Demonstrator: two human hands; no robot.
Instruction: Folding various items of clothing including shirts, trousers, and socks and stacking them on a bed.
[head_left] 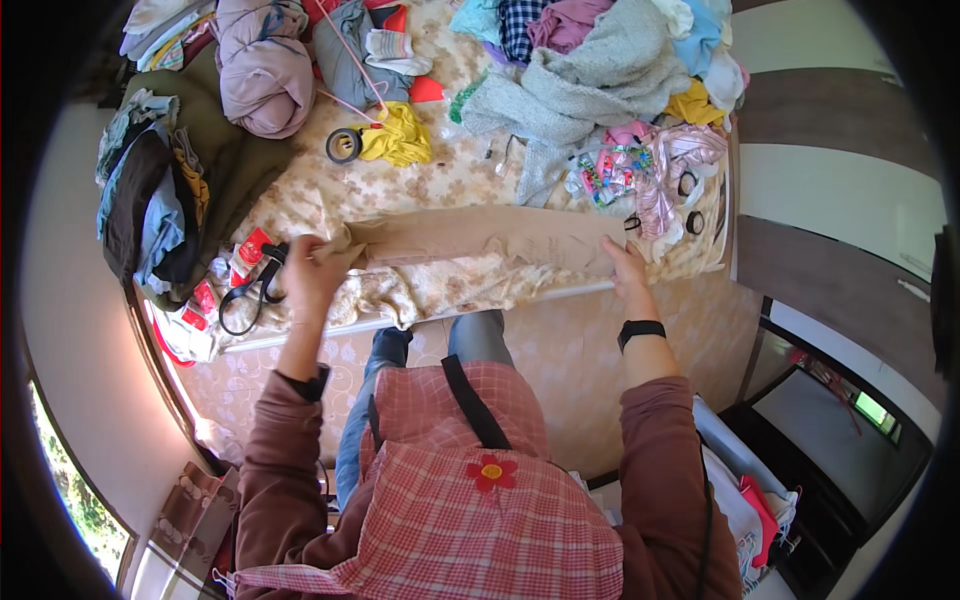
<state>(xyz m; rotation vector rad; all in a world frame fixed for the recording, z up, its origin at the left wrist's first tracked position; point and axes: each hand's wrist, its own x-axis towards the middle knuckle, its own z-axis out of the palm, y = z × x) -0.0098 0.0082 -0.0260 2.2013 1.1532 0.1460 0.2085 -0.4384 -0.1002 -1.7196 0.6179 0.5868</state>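
Holding tan folded garment (480,238) lengthwise over floral bed (450,165) w/ both hands.
L hand (308,278) fingers clamped on its bunched end, nr black strap (270,267); R hand (627,266) fingers pinched on opp. end, nr shiny pink cloth (655,208).

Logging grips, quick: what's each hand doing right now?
Left hand: closed, holding the tan cloth by its left end.
Right hand: at the cloth's right end; whether closed cannot be told.

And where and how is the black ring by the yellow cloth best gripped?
The black ring is probably best pinched by its left rim, from the left: its middle looks open for a finger, and the yellow cloth crowds its right.
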